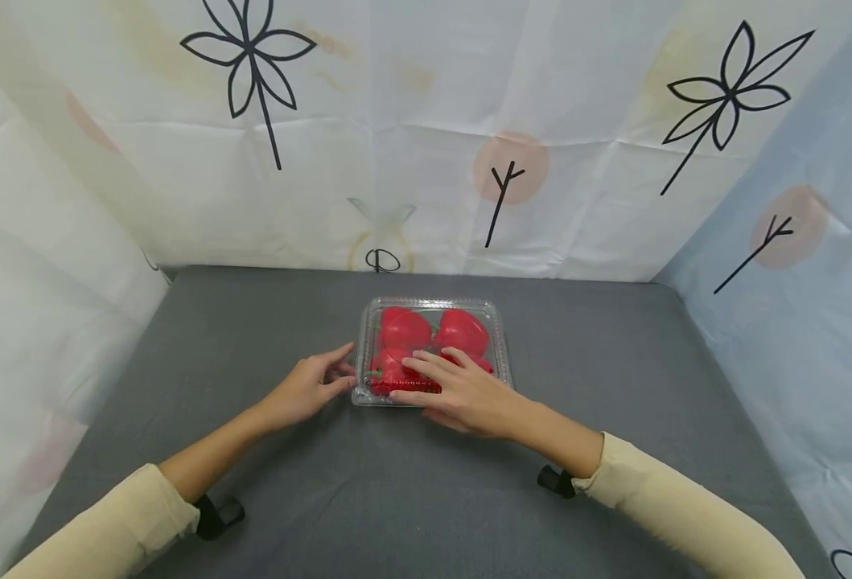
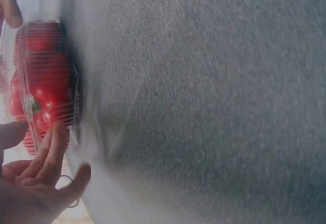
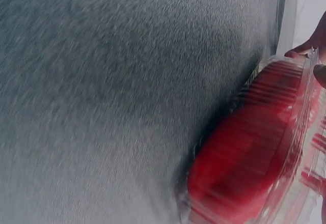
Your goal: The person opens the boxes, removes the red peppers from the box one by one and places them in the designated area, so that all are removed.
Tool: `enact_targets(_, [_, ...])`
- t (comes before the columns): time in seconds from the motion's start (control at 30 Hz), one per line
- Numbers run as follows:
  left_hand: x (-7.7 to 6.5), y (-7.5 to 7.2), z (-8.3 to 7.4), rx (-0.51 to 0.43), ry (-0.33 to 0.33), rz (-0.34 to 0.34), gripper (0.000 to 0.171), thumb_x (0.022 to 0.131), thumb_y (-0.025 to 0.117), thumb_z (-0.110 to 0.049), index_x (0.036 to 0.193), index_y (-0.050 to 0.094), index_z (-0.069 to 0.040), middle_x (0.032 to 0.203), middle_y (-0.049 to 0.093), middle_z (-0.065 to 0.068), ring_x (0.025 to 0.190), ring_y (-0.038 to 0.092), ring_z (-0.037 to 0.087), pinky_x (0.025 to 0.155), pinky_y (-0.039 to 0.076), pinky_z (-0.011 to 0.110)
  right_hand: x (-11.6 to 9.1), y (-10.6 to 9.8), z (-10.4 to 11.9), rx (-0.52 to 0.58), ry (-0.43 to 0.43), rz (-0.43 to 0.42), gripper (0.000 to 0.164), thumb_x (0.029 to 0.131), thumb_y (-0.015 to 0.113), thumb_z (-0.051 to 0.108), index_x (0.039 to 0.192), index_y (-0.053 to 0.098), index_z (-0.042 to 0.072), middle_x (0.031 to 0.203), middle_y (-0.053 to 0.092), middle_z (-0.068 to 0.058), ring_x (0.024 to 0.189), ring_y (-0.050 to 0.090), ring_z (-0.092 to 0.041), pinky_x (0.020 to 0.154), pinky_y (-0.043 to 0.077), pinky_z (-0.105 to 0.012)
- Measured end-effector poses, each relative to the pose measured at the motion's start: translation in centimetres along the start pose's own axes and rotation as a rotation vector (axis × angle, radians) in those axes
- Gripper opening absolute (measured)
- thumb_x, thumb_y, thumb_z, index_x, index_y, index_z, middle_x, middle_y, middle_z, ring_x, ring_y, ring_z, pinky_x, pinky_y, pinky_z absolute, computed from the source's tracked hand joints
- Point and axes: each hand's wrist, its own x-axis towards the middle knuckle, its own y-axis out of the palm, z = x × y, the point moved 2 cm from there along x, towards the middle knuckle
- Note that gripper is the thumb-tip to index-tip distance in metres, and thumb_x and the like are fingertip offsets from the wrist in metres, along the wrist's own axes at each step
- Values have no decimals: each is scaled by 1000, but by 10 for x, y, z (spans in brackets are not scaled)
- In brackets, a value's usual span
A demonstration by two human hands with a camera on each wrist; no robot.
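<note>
A clear plastic clamshell box lies on the grey table, several red bell peppers inside it. Its see-through lid covers the peppers, and one green stem shows through the ribbed side wall. At the box's left side is my left hand, its fingertips right at the rim and thumb apart from the fingers. Spread over the front right of the lid, the fingers of my right hand partly hide the nearer peppers. The right wrist view catches the box's side wall close up, somewhat blurred.
Grey cloth covers the table under both forearms. White curtains with flower drawings hang behind the far edge and along both sides. A black strap is on the left wrist, another on the right.
</note>
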Motion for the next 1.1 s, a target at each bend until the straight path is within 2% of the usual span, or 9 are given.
enact_targets(0.13, [1,0,2,-129,-29,18,60,98,62,-6,148,33,12,110,70,18,92,69,23,73,50,28,4,2,2,-12,18,24,66,82,80,35,143,54,27,146,49,-12,136,42,-31,106,39,-53])
enact_targets(0.27, [1,0,3,-215,-55,24,60,98,61,-5,148,33,12,107,71,20,87,70,23,72,47,27,7,3,3,-4,23,8,61,83,80,36,138,59,25,144,50,-12,136,42,-30,106,39,-53])
enact_targets(0.37, [1,1,6,-286,-99,33,60,98,61,-7,149,33,8,107,71,18,86,69,21,77,50,27,9,4,5,16,28,-10,56,82,80,34,135,62,24,143,50,-14,136,41,-30,105,39,-53])
enact_targets(0.5, [-2,3,11,-466,-180,69,61,101,57,-8,153,28,1,107,69,17,86,70,24,86,55,32,11,8,10,17,53,-9,50,85,78,34,132,64,23,143,48,-14,136,41,-29,106,38,-55])
enact_targets(0.6, [-4,4,14,-572,-224,90,64,101,57,-8,156,24,-3,107,68,17,87,71,27,87,56,37,12,11,13,22,84,-11,49,85,77,33,132,65,23,143,49,-14,135,41,-28,105,38,-54])
enact_targets(0.8, [-8,7,21,-638,-262,87,73,95,67,-10,156,26,-9,110,67,15,89,71,26,89,56,37,21,13,18,71,146,-68,43,81,81,31,122,72,22,134,55,-12,128,46,-27,103,41,-52])
enact_targets(1.0, [-10,10,23,-701,-252,110,79,93,69,-7,156,23,-12,114,62,17,94,69,25,91,54,41,30,13,22,121,217,-148,27,81,82,27,107,77,20,120,60,-11,117,51,-26,99,42,-49])
enact_targets(1.1, [-10,11,23,-709,-247,116,80,93,69,-6,157,21,-13,116,60,18,96,68,25,91,55,40,33,13,23,124,247,-160,24,80,83,26,103,79,20,117,61,-10,115,52,-25,99,42,-49])
